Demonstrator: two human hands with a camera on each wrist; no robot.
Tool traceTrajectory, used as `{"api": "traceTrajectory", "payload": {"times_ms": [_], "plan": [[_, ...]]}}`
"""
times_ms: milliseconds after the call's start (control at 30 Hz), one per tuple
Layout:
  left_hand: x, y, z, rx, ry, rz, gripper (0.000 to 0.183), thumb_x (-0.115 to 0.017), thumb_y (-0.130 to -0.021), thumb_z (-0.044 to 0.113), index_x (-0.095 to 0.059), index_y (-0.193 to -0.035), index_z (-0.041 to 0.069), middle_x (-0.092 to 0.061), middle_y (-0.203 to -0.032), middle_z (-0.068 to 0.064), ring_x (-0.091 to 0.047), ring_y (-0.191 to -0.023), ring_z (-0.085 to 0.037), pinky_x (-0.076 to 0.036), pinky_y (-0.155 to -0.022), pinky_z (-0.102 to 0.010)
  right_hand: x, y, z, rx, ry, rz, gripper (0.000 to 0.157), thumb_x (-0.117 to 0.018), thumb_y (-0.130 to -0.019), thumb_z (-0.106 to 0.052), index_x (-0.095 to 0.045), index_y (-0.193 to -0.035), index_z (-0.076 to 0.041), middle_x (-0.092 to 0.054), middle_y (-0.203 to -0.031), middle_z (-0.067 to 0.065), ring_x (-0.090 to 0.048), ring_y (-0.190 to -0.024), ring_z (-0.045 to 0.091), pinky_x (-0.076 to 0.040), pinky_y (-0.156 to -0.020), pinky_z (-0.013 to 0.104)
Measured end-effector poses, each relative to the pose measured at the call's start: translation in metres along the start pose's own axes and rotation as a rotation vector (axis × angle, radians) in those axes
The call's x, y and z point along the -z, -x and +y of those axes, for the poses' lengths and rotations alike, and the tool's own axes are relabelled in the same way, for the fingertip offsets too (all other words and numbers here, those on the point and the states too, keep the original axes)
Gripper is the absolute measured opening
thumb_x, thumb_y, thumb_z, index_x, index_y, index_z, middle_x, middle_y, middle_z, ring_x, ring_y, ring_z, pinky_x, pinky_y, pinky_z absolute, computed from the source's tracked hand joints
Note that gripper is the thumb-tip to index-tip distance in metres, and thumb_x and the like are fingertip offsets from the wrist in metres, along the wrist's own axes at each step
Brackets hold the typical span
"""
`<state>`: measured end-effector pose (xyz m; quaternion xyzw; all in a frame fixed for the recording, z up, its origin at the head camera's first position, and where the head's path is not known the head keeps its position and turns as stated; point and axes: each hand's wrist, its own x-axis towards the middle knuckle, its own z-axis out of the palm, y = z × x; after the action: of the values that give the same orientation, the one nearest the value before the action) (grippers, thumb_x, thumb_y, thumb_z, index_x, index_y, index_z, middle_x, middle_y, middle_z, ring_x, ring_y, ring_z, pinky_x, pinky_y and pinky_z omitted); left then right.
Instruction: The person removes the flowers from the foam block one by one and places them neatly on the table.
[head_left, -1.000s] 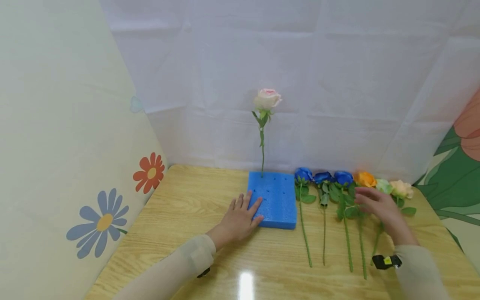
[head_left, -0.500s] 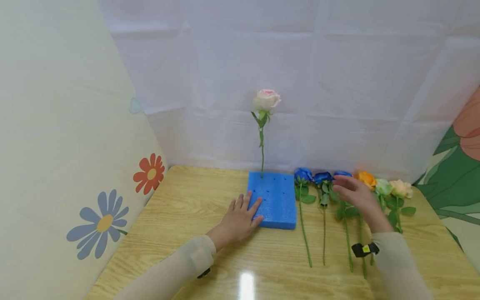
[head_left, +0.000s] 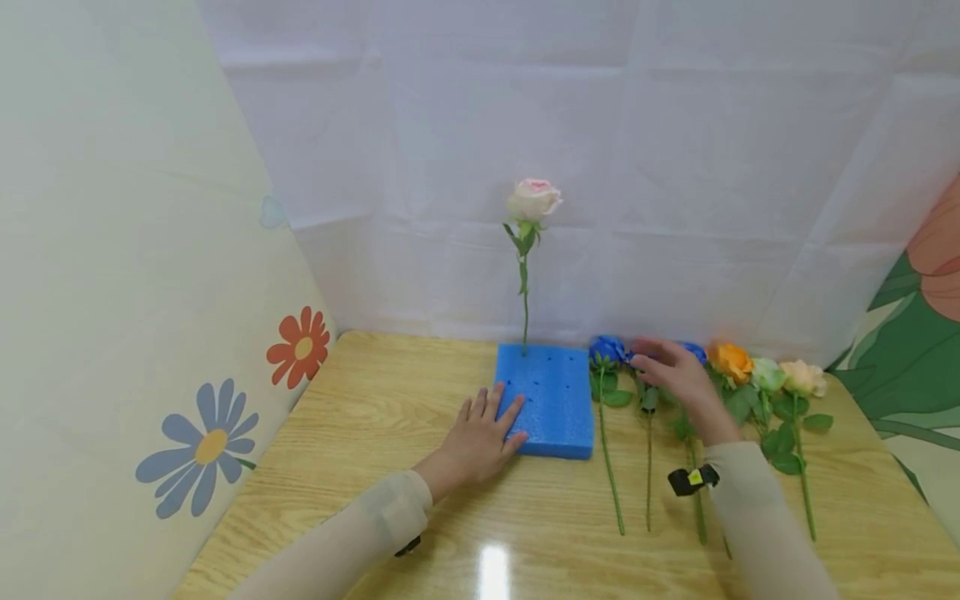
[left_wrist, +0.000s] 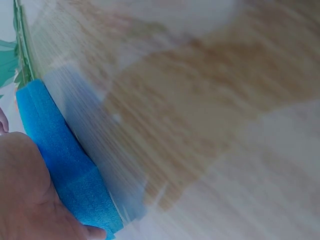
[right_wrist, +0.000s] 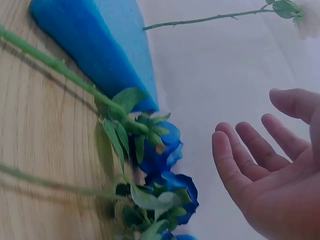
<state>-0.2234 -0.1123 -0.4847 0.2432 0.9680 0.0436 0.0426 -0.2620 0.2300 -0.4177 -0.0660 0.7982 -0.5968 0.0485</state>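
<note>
My left hand [head_left: 476,442] rests with spread fingers on the left part of a blue foam block [head_left: 558,421] dotted with small holes. A pale pink rose [head_left: 534,200] stands upright in the block's back edge. My right hand [head_left: 682,383], fingers relaxed and holding nothing, hovers over the blue roses to the right of the block. It hides most of the middle one in the head view. From the right wrist, the hand [right_wrist: 272,175] is apart from the nearest blue rose [right_wrist: 162,147] and a second blue rose [right_wrist: 182,200]. In the left wrist view, the palm [left_wrist: 25,190] lies against the foam.
Right of the blue roses lie an orange rose [head_left: 731,362], a pale green rose [head_left: 767,375] and a peach rose [head_left: 804,377], stems toward the front. A white cloth [head_left: 450,167] hangs behind the wooden table [head_left: 375,383]. Flower-patterned panels [head_left: 150,292] flank it.
My right hand has moved left over the row, from the orange and pale green roses to the blue ones. The left hand and foam block have stayed put.
</note>
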Motion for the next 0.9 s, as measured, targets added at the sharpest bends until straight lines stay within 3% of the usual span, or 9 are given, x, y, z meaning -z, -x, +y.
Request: {"api": "traceTrajectory", "payload": {"times_ms": [233,900], "plan": [[0.000,0.000,0.000,0.000,-0.011,-0.003,0.066,-0.021,-0.108,0.056,-0.013,-0.165,0.022,-0.004,-0.169,-0.019,-0.014,-0.152,-0.047,-0.019,-0.120,-0.061,-0.017,-0.014,-0.006,-0.005,-0.043,-0.008,0.069,-0.066,-0.100,-0.037,-0.039,-0.154,-0.003,-0.043,-0.154,0.021,-0.048,-0.136,0.038,-0.042,-0.111,0.052],[-0.001,-0.001,-0.002,-0.017,-0.012,0.019,0.066,-0.021,-0.109,0.056,-0.014,-0.165,0.021,-0.005,-0.169,-0.020,-0.016,-0.151,-0.048,-0.021,-0.119,-0.062,-0.053,-0.054,-0.016,-0.009,-0.126,-0.056,0.056,-0.060,-0.104,-0.020,-0.041,-0.153,-0.004,-0.044,-0.153,0.019,-0.047,-0.138,0.036,-0.041,-0.112,0.051]]}}
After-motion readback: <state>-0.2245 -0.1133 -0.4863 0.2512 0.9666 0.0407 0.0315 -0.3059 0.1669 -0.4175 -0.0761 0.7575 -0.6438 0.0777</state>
